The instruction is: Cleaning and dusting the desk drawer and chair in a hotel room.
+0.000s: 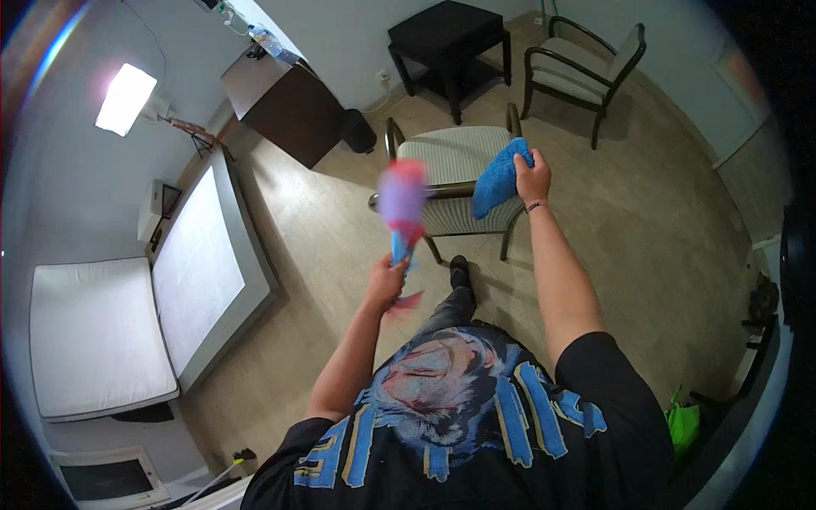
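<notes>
My left hand [386, 284] is closed around the slim blue part of a long pink, purple and blue object [401, 197]. Motion blurs this object, so its exact kind cannot be told. Its wide end points away from me, over the near side of a wooden armchair [459, 150] with a striped seat. A blurred reddish piece [406, 303] shows just below the hand. In my right hand [534, 178] is a blue cloth [500, 182], pinched at its upper right and hanging by the chair's backrest. Whether the cloth touches the backrest is unclear.
Beyond stand a black side table [446, 32], another armchair [583, 64], a dark cabinet [290, 115] and a black bin [357, 131]. Left are a grey bed frame [255, 255], a white mattress [99, 338] and a lit lamp [125, 99]. A green bag [683, 427] lies right.
</notes>
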`<state>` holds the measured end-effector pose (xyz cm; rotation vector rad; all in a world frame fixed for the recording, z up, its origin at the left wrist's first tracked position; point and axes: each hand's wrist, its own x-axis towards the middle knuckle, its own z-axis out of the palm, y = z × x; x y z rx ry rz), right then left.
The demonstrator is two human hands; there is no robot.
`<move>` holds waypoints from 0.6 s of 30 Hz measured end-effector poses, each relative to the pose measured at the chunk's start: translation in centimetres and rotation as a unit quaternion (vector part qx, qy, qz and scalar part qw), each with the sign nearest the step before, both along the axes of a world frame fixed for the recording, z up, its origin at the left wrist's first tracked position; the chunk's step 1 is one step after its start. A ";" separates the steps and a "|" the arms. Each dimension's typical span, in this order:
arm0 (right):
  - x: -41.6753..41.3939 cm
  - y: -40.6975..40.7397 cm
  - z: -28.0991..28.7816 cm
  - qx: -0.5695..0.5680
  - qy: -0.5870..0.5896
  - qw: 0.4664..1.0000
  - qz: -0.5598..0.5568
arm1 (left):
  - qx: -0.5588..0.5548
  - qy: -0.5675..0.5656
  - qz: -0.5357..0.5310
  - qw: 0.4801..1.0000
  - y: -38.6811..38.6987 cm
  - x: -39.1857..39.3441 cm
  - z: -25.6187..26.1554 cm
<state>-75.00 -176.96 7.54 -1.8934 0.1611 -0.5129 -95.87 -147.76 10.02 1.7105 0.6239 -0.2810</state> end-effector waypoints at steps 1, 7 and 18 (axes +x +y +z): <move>0.6 -1.5 -0.9 -0.004 -0.002 1.000 -0.003 | -0.004 -0.002 -0.003 1.000 0.0 -0.1 0.2; -1.9 -4.4 -3.1 0.625 0.084 0.775 0.044 | -0.028 -0.037 0.002 0.999 1.1 0.4 -2.5; -16.4 -1.7 -14.1 0.250 0.374 0.880 0.150 | 0.042 0.005 -0.231 0.972 -2.4 3.8 -0.1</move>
